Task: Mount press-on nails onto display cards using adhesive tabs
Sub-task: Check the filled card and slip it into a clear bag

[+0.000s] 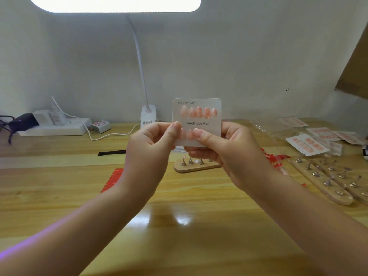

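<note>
Both hands, left and right, pinching a nail card above a glossy wooden table, against a plain white wall, under a lit desk lamp.

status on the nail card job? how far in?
Done: finished cards lie at right. In hand: both the left hand and right hand hold a display card; top row full, bottom row underway. Left: a nail on the wooden stand.
</note>
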Motion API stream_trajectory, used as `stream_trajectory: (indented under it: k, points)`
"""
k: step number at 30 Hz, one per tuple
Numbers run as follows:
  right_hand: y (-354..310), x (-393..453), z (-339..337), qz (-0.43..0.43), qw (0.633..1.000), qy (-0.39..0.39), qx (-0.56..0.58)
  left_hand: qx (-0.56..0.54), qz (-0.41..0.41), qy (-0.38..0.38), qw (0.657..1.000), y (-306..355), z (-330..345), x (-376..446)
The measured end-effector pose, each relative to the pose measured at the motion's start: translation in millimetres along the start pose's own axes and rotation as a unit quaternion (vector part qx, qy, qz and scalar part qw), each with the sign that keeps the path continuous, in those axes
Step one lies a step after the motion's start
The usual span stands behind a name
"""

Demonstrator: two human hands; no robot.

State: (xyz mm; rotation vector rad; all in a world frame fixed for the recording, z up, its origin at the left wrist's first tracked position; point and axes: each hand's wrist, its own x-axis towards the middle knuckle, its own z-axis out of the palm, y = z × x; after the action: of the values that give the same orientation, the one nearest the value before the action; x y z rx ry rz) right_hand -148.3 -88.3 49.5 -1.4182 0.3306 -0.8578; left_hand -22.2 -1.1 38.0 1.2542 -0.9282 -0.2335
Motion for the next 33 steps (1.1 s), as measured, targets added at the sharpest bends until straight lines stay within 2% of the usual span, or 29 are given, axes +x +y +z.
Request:
stream_trajectory:
  k: [5, 7, 14, 23, 25, 29, 31, 33]
  points:
    - [1, 4, -3, 0.032, 0.994, -0.077, 0.068, -0.008, -0.009, 0.006, 1.000, -1, -4, 4]
    - [2, 5, -4, 0.030, 0.995, -0.071, 0.066, -0.012, -0.004, 0.002, 1.000, -1, -4, 4]
    - [10, 5, -8, -0.016, 0.999, 0.004, -0.047, 0.014, 0.012, -0.025, 1.000, -4, -2, -1]
    - [20, 11, -13, 0.012, 0.999, -0.035, -0.032, 0.002, -0.023, 0.000, 1.000, -9, -6, 4]
    - [24, 13, -18, 0.016, 0.998, 0.019, -0.056, 0.017, -0.022, -0.007, 1.000, -9, -8, 5]
    - [35, 20, -33, 0.020, 0.971, 0.188, -0.146, 0.116, -0.016, -0.075, 0.990, -12, -5, -1]
    - [41, 23, -41, 0.010, 0.957, 0.208, -0.203, 0.183, -0.020, -0.106, 0.977, -17, -1, -5]
    - [47, 25, -47, 0.013, 0.947, 0.198, -0.252, 0.306, -0.002, -0.136, 0.942, -22, 1, -10]
